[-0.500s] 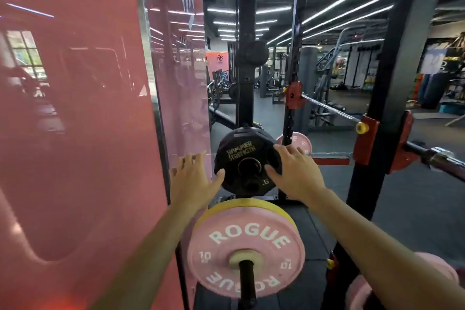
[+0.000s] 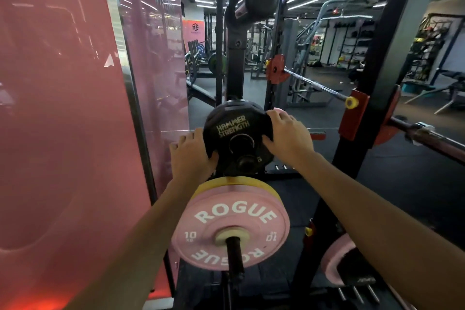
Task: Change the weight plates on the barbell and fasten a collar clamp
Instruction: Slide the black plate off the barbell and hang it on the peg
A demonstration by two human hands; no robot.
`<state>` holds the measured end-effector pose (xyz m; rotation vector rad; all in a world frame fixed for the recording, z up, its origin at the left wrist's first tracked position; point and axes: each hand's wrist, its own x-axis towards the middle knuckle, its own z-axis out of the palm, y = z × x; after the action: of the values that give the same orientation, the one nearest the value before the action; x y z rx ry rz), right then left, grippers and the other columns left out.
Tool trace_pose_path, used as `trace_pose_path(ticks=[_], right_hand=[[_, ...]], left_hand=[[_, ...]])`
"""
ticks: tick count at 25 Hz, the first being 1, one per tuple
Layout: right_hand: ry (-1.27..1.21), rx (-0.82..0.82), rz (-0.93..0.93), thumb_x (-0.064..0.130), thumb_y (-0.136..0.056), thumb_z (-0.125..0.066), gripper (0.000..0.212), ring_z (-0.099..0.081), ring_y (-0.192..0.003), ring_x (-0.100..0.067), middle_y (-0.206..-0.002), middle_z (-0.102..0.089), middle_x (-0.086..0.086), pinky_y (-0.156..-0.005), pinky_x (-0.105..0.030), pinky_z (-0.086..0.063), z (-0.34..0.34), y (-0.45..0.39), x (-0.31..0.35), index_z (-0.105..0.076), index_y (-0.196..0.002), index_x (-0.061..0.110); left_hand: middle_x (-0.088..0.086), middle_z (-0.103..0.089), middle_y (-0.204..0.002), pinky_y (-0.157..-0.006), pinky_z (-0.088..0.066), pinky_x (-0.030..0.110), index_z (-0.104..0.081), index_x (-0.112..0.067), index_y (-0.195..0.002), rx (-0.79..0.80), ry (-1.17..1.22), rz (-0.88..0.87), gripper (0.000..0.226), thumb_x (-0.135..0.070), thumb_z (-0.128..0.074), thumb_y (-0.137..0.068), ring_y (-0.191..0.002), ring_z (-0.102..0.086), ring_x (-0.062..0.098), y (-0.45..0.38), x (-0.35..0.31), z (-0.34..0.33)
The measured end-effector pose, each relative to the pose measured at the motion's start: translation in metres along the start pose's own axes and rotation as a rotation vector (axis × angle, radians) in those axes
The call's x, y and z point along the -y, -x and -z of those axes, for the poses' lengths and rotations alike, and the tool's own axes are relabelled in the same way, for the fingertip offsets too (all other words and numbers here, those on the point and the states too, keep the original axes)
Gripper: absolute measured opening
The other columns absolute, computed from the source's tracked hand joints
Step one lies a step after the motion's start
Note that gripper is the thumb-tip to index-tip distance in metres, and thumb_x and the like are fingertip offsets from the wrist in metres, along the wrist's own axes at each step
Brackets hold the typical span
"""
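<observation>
From the head camera, the left hand (image 2: 192, 156) and the right hand (image 2: 286, 134) are gripping opposite edges of the round black rubber "Hammer Strength" weight plate (image 2: 236, 133), fingers curled over its rim, on a storage peg above the pink "Rogue" bumper plate (image 2: 230, 226).

Two bare hands are in view, the left hand (image 2: 192, 156) and the right hand (image 2: 288, 137). One black round rubber plate lettered HAMMER STRENGTH (image 2: 236, 138) shows. One pink round bumper plate lettered ROGUE (image 2: 230, 224) shows, with one yellow plate (image 2: 273, 190) directly behind it. One further pink plate (image 2: 334, 263) sits low at the right. One steel barbell (image 2: 427, 134) lies in the rack. Two red metal rack hooks show, one near (image 2: 356, 114) and one far (image 2: 275, 69).
</observation>
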<state>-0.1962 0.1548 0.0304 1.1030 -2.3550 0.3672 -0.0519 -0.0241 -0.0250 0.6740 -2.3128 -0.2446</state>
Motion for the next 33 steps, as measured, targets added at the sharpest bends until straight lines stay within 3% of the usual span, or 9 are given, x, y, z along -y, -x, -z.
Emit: trace_pose_path(ticks=[7, 13, 17, 21, 22, 25, 27, 29, 33], right_hand=[[0.031, -0.053, -0.084, 0.017, -0.09, -0.059, 0.037, -0.062, -0.09, -0.034, -0.108, -0.057, -0.012, -0.058, -0.036, -0.038, -0.001, -0.006, 0.011, -0.043, -0.122, 0.01], [-0.084, -0.086, -0.053, 0.024, -0.085, -0.063, 0.044, -0.061, -0.088, -0.034, -0.108, -0.059, -0.012, -0.059, -0.035, -0.043, 0.006, 0.017, 0.004, -0.044, -0.122, 0.011], [-0.335, -0.175, -0.072, 0.019, -0.089, -0.057, 0.03, -0.061, -0.086, -0.04, -0.114, -0.058, -0.015, -0.064, -0.044, -0.05, 0.001, 0.047, 0.002, -0.047, -0.116, 0.008], [-0.463, -0.21, -0.115, 0.02, -0.09, -0.057, 0.027, -0.065, -0.081, -0.036, -0.103, -0.064, -0.01, -0.063, -0.044, -0.052, 0.013, 0.075, 0.006, -0.048, -0.115, 0.013], [-0.477, -0.232, -0.106, 0.02, -0.089, -0.058, 0.027, -0.065, -0.082, -0.033, -0.102, -0.066, -0.008, -0.063, -0.041, -0.051, 0.015, 0.085, 0.005, -0.049, -0.114, 0.014], [-0.536, -0.297, -0.133, 0.021, -0.087, -0.062, 0.03, -0.065, -0.085, -0.026, -0.101, -0.068, -0.003, -0.066, -0.034, -0.047, 0.025, 0.121, 0.002, -0.052, -0.115, 0.017], [-0.569, -0.343, -0.152, 0.023, -0.085, -0.065, 0.031, -0.065, -0.085, -0.021, -0.099, -0.069, 0.0, -0.069, -0.032, -0.046, 0.038, 0.14, 0.0, -0.056, -0.115, 0.019], [-0.625, -0.403, -0.168, 0.023, -0.082, -0.069, 0.03, -0.065, -0.084, -0.017, -0.094, -0.07, 0.004, -0.071, -0.032, -0.049, 0.061, 0.155, -0.007, -0.06, -0.111, 0.022], [-0.695, -0.54, -0.189, 0.026, -0.076, -0.072, 0.031, -0.065, -0.076, -0.01, -0.085, -0.069, 0.01, -0.072, -0.038, -0.056, 0.109, 0.194, -0.025, -0.064, -0.106, 0.029]], left_hand=[[0.015, -0.06, -0.108, -0.081, -0.043, 0.048, -0.05, -0.008, -0.119, -0.077, 0.07, 0.105, 0.039, -0.02, -0.067, -0.085, -0.1, -0.057, 0.038, 0.0, -0.012, -0.007], [0.008, -0.064, -0.096, -0.072, -0.052, 0.044, -0.049, -0.016, -0.112, -0.158, 0.311, 0.039, 0.036, -0.012, -0.066, -0.081, -0.086, -0.061, 0.029, 0.022, -0.012, 0.002], [0.0, -0.058, -0.11, -0.084, -0.053, 0.037, -0.048, -0.017, -0.118, -0.198, 0.588, 0.101, 0.043, -0.004, -0.068, -0.082, -0.099, -0.058, 0.017, 0.043, -0.025, 0.01], [0.002, -0.065, -0.106, -0.085, -0.055, 0.042, -0.058, -0.015, -0.111, -0.334, 0.594, 0.19, 0.038, -0.001, -0.069, -0.077, -0.094, -0.063, 0.016, 0.059, -0.036, 0.016], [0.001, -0.068, -0.104, -0.084, -0.056, 0.038, -0.061, -0.015, -0.11, -0.374, 0.574, 0.17, 0.038, -0.001, -0.071, -0.076, -0.091, -0.065, 0.014, 0.067, -0.037, 0.018], [0.003, -0.071, -0.1, -0.075, -0.048, 0.009, -0.069, -0.011, -0.109, -0.458, 0.558, 0.118, 0.039, 0.003, -0.074, -0.073, -0.082, -0.066, 0.003, 0.098, -0.048, 0.031], [0.002, -0.071, -0.1, -0.074, -0.045, 0.003, -0.07, -0.009, -0.11, -0.493, 0.584, 0.1, 0.041, 0.005, -0.074, -0.072, -0.084, -0.067, 0.008, 0.118, -0.066, 0.047], [0.0, -0.071, -0.101, -0.075, -0.048, 0.006, -0.071, -0.009, -0.111, -0.524, 0.615, 0.064, 0.042, 0.006, -0.074, -0.071, -0.085, -0.068, 0.011, 0.133, -0.085, 0.065], [-0.003, -0.072, -0.1, -0.073, -0.055, 0.016, -0.072, -0.012, -0.113, -0.539, 0.622, 0.018, 0.046, 0.002, -0.077, -0.07, -0.082, -0.067, 0.0, 0.157, -0.12, 0.094]])
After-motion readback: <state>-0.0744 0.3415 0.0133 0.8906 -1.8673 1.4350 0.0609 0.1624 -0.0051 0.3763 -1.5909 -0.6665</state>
